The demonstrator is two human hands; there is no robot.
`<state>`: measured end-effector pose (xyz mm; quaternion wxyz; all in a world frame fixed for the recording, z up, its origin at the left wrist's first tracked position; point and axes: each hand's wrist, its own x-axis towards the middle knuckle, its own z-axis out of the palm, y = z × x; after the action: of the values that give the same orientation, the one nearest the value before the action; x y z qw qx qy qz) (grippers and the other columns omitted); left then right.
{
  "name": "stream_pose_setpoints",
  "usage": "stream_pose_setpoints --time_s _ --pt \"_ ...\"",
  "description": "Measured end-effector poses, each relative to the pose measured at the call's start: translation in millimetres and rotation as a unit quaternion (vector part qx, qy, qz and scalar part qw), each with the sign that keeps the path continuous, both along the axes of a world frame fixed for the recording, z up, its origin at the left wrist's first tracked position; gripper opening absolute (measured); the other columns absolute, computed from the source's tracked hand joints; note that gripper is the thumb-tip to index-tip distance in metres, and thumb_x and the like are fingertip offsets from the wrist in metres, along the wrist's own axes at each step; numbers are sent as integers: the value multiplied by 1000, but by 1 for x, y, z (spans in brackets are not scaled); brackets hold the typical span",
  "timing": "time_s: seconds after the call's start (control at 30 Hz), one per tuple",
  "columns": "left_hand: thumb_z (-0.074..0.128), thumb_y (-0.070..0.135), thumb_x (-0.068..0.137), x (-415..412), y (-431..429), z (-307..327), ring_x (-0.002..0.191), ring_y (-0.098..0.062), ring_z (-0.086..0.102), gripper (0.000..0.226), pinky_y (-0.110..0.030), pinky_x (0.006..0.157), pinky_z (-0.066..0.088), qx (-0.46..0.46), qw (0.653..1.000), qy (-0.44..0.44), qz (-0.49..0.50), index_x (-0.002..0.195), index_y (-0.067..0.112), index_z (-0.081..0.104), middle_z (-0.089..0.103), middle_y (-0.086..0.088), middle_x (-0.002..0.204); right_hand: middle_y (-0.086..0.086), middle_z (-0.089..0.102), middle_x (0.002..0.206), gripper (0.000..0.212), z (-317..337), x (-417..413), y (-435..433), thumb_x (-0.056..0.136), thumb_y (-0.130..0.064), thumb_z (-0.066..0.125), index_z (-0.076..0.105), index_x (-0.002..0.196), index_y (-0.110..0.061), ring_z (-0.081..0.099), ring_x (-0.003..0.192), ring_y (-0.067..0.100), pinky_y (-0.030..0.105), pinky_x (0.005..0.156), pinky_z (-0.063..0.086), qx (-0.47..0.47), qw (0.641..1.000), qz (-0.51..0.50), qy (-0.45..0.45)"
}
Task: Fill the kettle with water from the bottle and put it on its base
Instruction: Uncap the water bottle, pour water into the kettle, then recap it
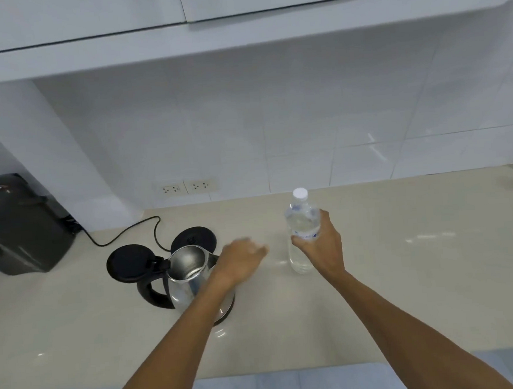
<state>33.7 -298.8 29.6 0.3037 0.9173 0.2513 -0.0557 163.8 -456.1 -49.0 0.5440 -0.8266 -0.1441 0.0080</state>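
Observation:
A steel kettle with a black handle stands on the cream counter, its black lid flipped open to the left. Its round black base lies just behind it, the cord running back to the left. A clear water bottle with a white cap stands upright to the right. My right hand is wrapped around the bottle's middle. My left hand hovers blurred between kettle and bottle, fingers loosely apart, holding nothing; its forearm crosses in front of the kettle.
A black bin-like appliance stands at the far left against a white pillar. Two wall sockets sit in the tiled wall behind the base. White cupboards hang overhead. The counter's front edge runs along the bottom.

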Motion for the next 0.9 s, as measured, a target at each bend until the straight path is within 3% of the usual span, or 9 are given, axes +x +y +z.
stream_pose_setpoints --time_s 0.1,0.2,0.33,0.4,0.5,0.6,0.73,0.83,0.9 --pt "57 51 100 28 -17 42 122 -15 60 46 -27 96 45 -93 976 -195 -39 135 22 59 62 5 136 -17 63 108 63 10 -22 -9 66 -30 85 49 116 -41 63 94 8 29 79 52 -1 1000 19 -13" --pt "55 52 101 41 -27 60 141 -6 45 59 -32 113 41 -150 952 -235 -125 155 34 41 46 15 155 -16 63 109 62 25 -43 -12 68 -27 85 48 115 -43 64 97 3 22 78 51 25 999 43 -12" --pt "56 40 105 43 -31 80 134 -3 54 41 -38 113 46 -183 930 -262 -182 143 27 61 58 13 146 -12 68 109 60 43 -61 -16 74 -19 84 48 119 -37 70 94 6 24 77 58 82 993 77 20" --pt "59 36 104 39 -28 90 128 -4 59 38 -37 108 51 -201 926 -247 -202 141 24 63 63 14 139 -11 68 109 61 50 -66 -18 74 -16 82 50 121 -36 71 95 7 27 79 59 111 989 96 35" --pt "62 26 103 29 -15 100 130 -4 60 42 -32 112 46 -251 916 -228 -216 144 16 58 67 10 137 -6 69 113 63 60 -68 -19 74 -10 81 53 124 -34 72 100 12 30 80 59 141 981 128 47" --pt "65 21 102 21 -2 105 131 -5 60 47 -31 114 42 -291 910 -224 -196 147 11 56 69 6 135 -1 70 118 67 68 -70 -17 72 -20 87 54 130 -27 73 105 16 33 83 62 149 975 158 50" --pt "73 17 96 14 6 107 122 -5 67 43 -23 107 48 -301 911 -238 -150 138 10 65 75 2 126 -2 71 118 68 68 -77 -7 70 -30 90 56 128 -27 73 106 18 42 89 62 135 977 156 47" --pt "77 15 92 7 6 108 113 -9 72 37 -14 91 52 -296 914 -258 -98 129 9 71 77 -1 119 -13 70 113 66 71 -86 5 71 -32 92 54 125 -33 71 101 6 29 84 60 109 985 128 32" --pt "82 16 88 3 7 107 108 -13 74 31 -19 91 54 -285 914 -284 -47 118 13 77 79 -2 112 -18 69 109 67 75 -93 14 73 -30 92 51 126 -32 68 96 -4 14 76 55 94 990 107 19"
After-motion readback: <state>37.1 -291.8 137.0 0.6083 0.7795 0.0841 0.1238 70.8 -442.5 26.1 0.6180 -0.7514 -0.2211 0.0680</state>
